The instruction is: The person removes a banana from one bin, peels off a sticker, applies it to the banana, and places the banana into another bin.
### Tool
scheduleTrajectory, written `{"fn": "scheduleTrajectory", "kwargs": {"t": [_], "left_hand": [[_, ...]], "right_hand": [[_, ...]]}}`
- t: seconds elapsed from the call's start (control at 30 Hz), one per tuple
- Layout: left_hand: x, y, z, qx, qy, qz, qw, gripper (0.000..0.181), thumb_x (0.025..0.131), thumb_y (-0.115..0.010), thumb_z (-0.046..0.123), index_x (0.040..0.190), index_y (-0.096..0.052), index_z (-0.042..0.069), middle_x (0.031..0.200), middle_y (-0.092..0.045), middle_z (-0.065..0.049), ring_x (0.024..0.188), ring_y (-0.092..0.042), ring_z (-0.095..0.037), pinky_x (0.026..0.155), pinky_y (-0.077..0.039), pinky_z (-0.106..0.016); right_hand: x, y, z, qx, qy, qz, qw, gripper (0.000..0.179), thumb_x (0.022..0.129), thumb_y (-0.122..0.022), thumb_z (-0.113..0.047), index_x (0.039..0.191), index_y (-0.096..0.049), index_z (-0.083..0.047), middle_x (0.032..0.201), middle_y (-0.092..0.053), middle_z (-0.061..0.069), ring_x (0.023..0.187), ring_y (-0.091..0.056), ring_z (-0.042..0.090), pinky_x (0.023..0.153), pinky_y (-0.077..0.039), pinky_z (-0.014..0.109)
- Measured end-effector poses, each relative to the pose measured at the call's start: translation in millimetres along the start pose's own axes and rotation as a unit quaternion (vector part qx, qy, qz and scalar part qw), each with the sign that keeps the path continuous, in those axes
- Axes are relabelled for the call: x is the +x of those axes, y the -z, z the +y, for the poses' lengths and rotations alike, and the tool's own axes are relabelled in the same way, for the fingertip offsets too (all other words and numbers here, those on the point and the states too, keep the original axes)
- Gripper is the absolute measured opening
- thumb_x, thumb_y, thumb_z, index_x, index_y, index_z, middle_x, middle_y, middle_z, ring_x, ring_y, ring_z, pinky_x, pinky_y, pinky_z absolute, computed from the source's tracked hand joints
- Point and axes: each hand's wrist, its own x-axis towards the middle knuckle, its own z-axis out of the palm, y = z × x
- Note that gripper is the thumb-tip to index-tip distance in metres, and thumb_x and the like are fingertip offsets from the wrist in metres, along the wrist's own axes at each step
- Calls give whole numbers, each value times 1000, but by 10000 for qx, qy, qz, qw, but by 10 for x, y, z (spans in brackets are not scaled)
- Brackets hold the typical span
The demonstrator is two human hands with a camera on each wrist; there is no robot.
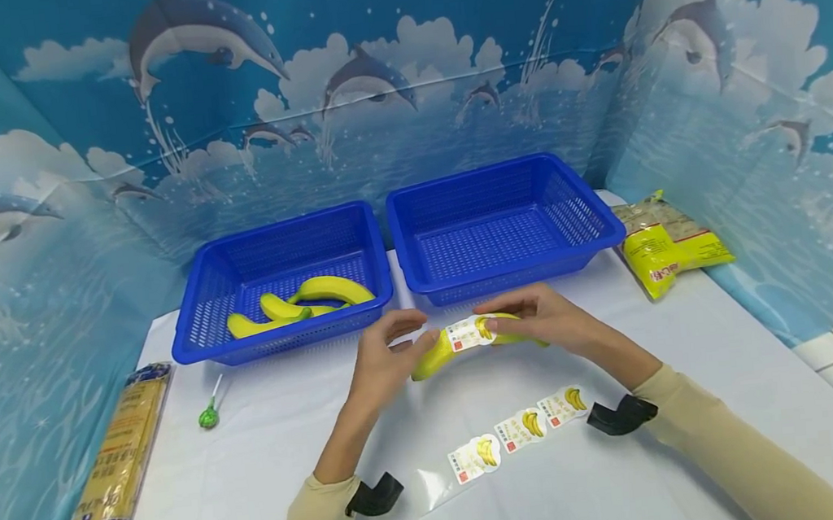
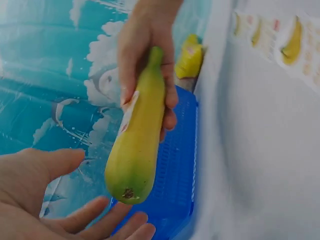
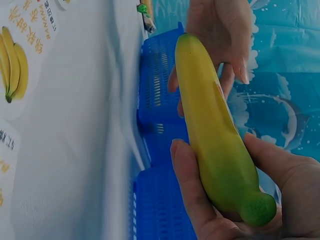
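Note:
A yellow banana [image 1: 435,358] with greenish ends is held up over the white table, a white label sticker [image 1: 470,333] printed with bananas on its upper side. My right hand [image 1: 531,314] grips it near the stem end, thumb beside the sticker, as the right wrist view also shows. Around the other end, my left hand [image 2: 45,195] is spread, with thumb and fingers apart from the peel. On the table below lies a clear strip [image 1: 434,487] bearing banana stickers [image 1: 521,430].
Behind the hands stand two blue baskets, the left basket [image 1: 275,234] with several bananas [image 1: 331,289] inside, the right basket [image 1: 494,274] beside it. A yellow snack bag [image 1: 673,248] lies at right. At left are a green lollipop [image 1: 209,415] and a long noodle-like packet [image 1: 114,480].

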Motion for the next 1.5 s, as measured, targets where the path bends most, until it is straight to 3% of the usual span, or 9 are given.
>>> {"fn": "scheduleTrajectory", "kwargs": {"t": [0.1, 0.2, 0.33, 0.6, 0.9, 1.13, 1.33, 1.43, 1.5], "left_hand": [[77, 9, -2, -710, 609, 94, 9956, 42, 102, -77, 20, 138, -67, 1, 139, -70, -16, 133, -65, -32, 116, -52, -47], [163, -11, -15, -1147, 1203, 192, 9859, 49, 104, -74, 25, 148, -62, 5, 145, -67, -13, 136, -63, -27, 118, -50, -42], [275, -71, -28, -1799, 1618, 328, 9697, 58, 107, -70, 24, 157, -51, 2, 155, -60, -15, 143, -58, -27, 117, -51, -38], [421, -207, -59, -2927, 1694, 633, 9389, 62, 110, -63, 13, 162, -36, -9, 162, -47, -24, 150, -49, -37, 118, -50, -40], [482, -304, -18, -3240, 1876, 1164, 9199, 36, 110, -59, 3, 143, -57, -12, 147, -56, -25, 138, -58, -33, 109, -56, -31], [531, -333, -8, -3422, 2224, 1432, 9016, 49, 110, -60, 6, 155, -48, -7, 154, -53, -17, 147, -52, -30, 119, -49, -34], [610, -356, -84, -3558, 2417, 1573, 8890, 53, 111, -62, 15, 160, -48, 0, 159, -53, -11, 148, -52, -24, 122, -44, -34], [633, -371, -106, -3621, 2435, 1596, 8855, 54, 111, -63, 16, 161, -48, 2, 160, -54, -10, 148, -52, -24, 122, -44, -34], [639, -376, -107, -3668, 2403, 1613, 8841, 54, 111, -63, 14, 161, -47, 2, 161, -53, -11, 148, -52, -24, 122, -45, -34]], "right_hand": [[-47, 48, -11, -96, -74, 81, 9999, 43, 106, -72, -18, 142, -66, 5, 136, -71, 20, 103, -74, 19, 89, -64, 30], [-86, 85, -23, -119, -142, 151, 9997, 41, 105, -72, -17, 141, -68, 4, 134, -72, 20, 100, -74, 17, 86, -64, 28], [-122, 111, -37, -104, -87, 169, 9998, 38, 105, -72, -13, 139, -70, 3, 136, -72, 23, 100, -74, 14, 86, -64, 28], [-174, 162, -63, -195, 143, 175, 9996, 35, 104, -73, -10, 137, -72, 2, 138, -71, 21, 107, -74, 12, 89, -63, 27], [-193, 220, -108, -155, 379, 206, 9989, 35, 103, -74, -8, 136, -72, 3, 129, -78, 6, 110, -74, 12, 87, -63, 27], [-198, 261, -219, -309, 231, 272, 9989, 34, 103, -73, -11, 136, -73, -1, 126, -79, 1, 88, -66, 11, 70, -54, 24], [-204, 318, -330, -383, 156, 367, 9985, 33, 105, -72, -13, 136, -74, -2, 132, -76, 7, 98, -71, 16, 76, -58, 26], [-205, 350, -374, -419, 170, 399, 9982, 33, 105, -71, -13, 135, -74, -1, 130, -77, 8, 80, -63, 14, 61, -49, 26], [-197, 376, -400, -476, 155, 406, 9979, 33, 105, -71, -14, 136, -74, -2, 125, -79, 4, 64, -48, 14, 51, -38, 28]]}}
